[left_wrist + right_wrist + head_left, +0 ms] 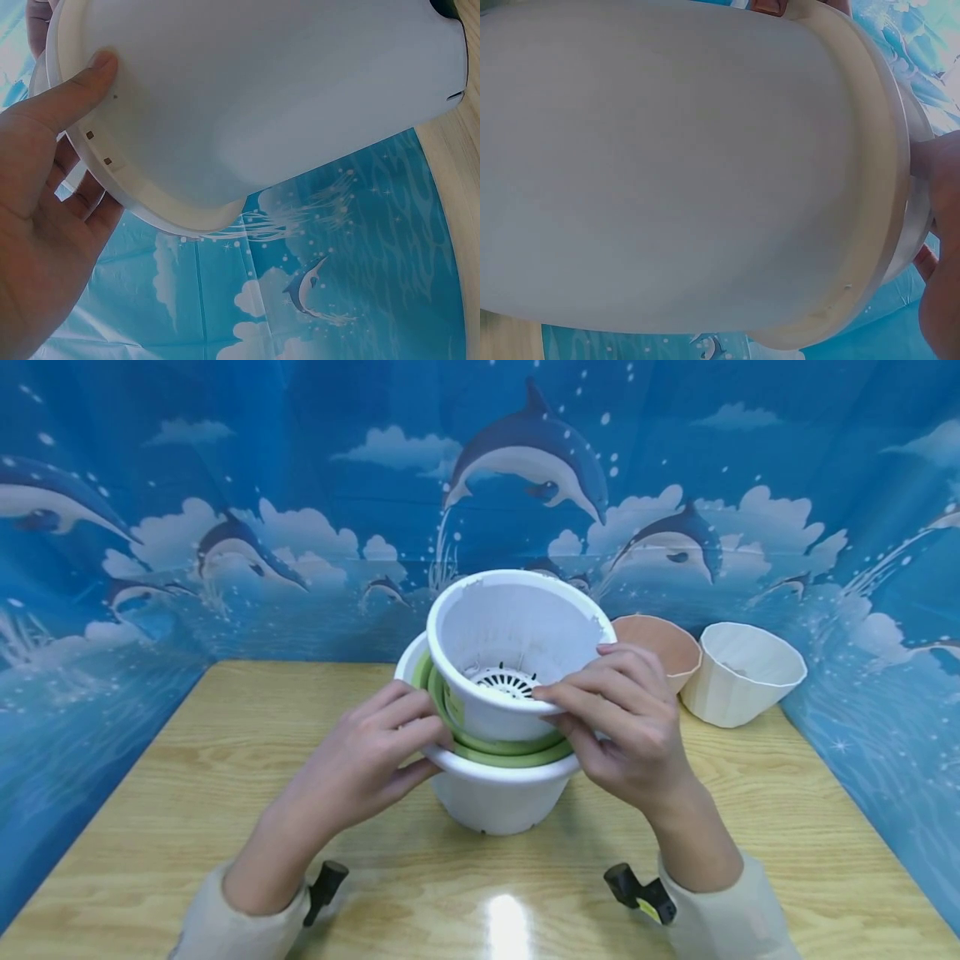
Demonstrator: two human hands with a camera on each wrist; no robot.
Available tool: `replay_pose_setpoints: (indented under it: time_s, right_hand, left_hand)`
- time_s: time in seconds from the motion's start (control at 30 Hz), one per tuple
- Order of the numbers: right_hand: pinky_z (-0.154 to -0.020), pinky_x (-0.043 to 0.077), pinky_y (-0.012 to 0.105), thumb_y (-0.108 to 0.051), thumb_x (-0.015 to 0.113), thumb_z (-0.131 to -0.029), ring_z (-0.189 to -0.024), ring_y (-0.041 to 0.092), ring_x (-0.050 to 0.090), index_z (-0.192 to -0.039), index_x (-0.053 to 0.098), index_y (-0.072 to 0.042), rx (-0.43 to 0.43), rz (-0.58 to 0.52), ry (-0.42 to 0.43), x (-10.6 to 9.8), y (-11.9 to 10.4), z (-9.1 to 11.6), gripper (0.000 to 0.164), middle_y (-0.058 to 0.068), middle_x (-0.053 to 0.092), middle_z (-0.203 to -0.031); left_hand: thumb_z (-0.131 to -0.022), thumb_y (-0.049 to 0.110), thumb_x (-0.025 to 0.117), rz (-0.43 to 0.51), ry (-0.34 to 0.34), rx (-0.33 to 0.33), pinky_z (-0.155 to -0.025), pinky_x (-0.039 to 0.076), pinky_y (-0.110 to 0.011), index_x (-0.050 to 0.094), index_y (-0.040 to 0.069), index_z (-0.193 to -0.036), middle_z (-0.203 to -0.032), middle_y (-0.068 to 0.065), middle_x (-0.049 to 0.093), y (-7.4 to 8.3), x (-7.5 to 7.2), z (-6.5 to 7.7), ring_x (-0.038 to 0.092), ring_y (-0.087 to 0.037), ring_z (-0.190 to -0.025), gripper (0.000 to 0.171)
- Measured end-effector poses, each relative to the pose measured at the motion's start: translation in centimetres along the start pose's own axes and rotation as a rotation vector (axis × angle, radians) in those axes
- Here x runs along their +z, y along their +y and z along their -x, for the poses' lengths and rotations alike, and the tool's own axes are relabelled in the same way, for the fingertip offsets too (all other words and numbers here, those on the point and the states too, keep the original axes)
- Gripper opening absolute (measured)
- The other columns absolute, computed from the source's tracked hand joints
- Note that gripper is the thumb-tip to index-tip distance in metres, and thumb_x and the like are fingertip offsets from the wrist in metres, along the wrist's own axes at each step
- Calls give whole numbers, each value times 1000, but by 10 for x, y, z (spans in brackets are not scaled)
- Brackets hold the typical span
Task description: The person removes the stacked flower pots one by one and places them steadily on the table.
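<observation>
In the head view, a large white plant pot stands upright at the middle of the table. Nested in it are green pots, their rims showing, and a smaller white pot with a slotted base sits tilted on top. My left hand grips the large pot's rim on its left side; the left wrist view shows the thumb pressed to the outer wall. My right hand pinches the near right rim of the smaller pot. The large pot's wall fills most of the right wrist view.
Behind my right hand stand a terracotta-coloured pot and a cream faceted pot, side by side at the table's back right. A blue dolphin-print backdrop borders the wooden table at the back and sides.
</observation>
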State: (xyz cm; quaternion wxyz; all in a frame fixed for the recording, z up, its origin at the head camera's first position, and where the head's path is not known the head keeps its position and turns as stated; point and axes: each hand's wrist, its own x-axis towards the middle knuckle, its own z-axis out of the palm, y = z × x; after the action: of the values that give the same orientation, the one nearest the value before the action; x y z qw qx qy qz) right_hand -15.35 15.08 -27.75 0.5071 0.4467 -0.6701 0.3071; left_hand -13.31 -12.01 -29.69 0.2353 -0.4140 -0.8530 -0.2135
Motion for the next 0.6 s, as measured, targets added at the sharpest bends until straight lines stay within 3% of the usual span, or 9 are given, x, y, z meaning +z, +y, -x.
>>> replay_pose_setpoints:
  time_s: [0.6]
  right_hand:
    - [-96,45,45,-20,68,-94,-78,28,60,-87,79,-8,-8,4,-7,1,0,0,18,4,72,-78]
  left_hand:
    - [-77,18,87,0,-3,-4,-88,55,-32,67,22,-92,-103,7,65,0,-1,0,56,-14,-106,25]
